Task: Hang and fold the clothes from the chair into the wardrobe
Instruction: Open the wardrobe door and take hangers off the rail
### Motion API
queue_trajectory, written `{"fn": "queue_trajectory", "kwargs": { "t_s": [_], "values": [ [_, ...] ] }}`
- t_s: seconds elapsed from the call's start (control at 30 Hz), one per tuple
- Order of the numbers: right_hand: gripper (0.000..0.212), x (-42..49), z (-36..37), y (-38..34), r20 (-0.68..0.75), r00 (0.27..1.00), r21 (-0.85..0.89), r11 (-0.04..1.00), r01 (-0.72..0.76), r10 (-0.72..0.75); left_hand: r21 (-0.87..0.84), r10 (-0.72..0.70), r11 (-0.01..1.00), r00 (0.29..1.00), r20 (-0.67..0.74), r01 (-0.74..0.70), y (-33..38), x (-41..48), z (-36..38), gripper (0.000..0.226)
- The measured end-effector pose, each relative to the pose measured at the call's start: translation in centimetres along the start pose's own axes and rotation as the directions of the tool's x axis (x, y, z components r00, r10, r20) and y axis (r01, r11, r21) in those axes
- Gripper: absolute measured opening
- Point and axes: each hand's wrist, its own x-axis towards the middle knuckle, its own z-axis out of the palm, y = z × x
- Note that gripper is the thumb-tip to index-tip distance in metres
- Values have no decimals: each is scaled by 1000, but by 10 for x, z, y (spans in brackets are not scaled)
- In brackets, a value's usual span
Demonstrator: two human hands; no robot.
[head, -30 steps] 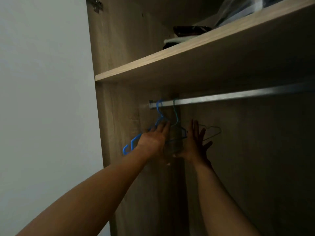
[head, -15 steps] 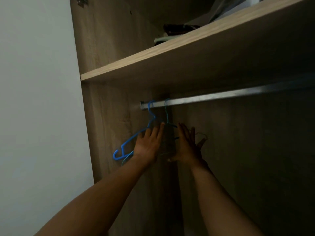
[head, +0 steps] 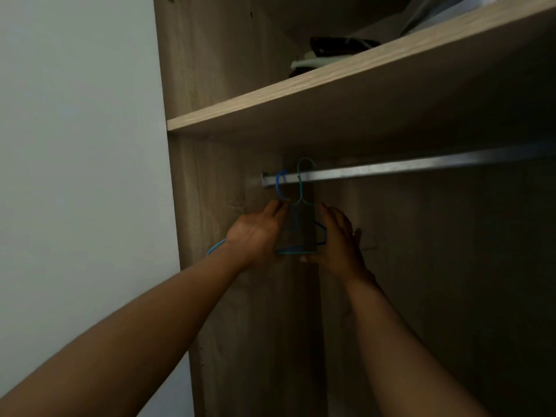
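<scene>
Two wire hangers hang at the left end of the metal rail (head: 406,168) inside the wardrobe: a blue hanger (head: 281,185) and a teal hanger (head: 301,179) just right of it. Both are bare, with no garment on them. My left hand (head: 255,233) reaches up on their left side, fingertips at the blue hanger's neck, and one blue arm sticks out below my wrist. My right hand (head: 340,239) is on their right side, with its thumb under the teal hanger's bottom bar. No chair or chair clothes are in view.
A wooden shelf (head: 331,94) runs just above the rail, with folded dark and light items (head: 331,49) on it. The wardrobe's left side panel (head: 210,206) stands close to the hangers. A pale wall (head: 75,176) fills the left.
My hands have closed in on the hangers from both sides, with the fingers now together. The hangers have turned edge-on between my palms. The view has shifted right.
</scene>
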Motion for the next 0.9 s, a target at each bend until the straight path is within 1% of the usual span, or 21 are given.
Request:
{"fn": "queue_trajectory", "kwargs": {
  "t_s": [0.07, 0.2, 0.33, 0.43, 0.5, 0.57, 0.63, 0.7, 0.77, 0.9],
  "values": [
    [132, 3, -6, -8, 9, 1000, -21, 1000, 4, -4, 15, 7, 1000, 1000, -23, -7, -5, 1, -8, 111],
    [132, 10, -17, -22, -13, 1000, -7, 1000, 6, -6, 24, 22, 1000, 998, -64, -20, -14, 2, -23, 106],
    [135, 9, -20, -34, 15, 1000, 16, 1000, 22, -22, 70, -10, 997, 999, -52, 14, -13, -8, -39, 108],
    [133, -2, -15, -40, 27, 1000, 39, 999, 1, -3, 115, -5, 993, 999, -48, 10, -14, -22, -41, 106],
    [130, -10, -12, -44, 35, 999, 41, 999, 5, -6, 101, 6, 995, 999, -53, 0, -17, -33, -37, 102],
    [127, -17, -12, -50, 56, 998, 53, 999, -7, 4, 81, -6, 997, 998, -59, 11, -18, -45, -37, 99],
    [127, -25, -12, -58, 74, 997, 44, 999, -22, 19, 78, -22, 997, 998, -57, 27, -15, -56, -41, 101],
    [128, -33, -12, -66, 55, 998, 36, 999, 9, -11, 78, -53, 995, 998, -45, 56, -12, -67, -49, 101],
    [126, -42, -15, -76, 67, 997, 46, 998, 32, -35, 97, -89, 991, 996, -31, 91, -9, -81, -65, 104],
    [124, -55, -32, -102, 95, 991, 124, 989, 86, -98, 162, -144, 976, 989, -23, 146, -1, -110, -105, 110]
  ]
}}
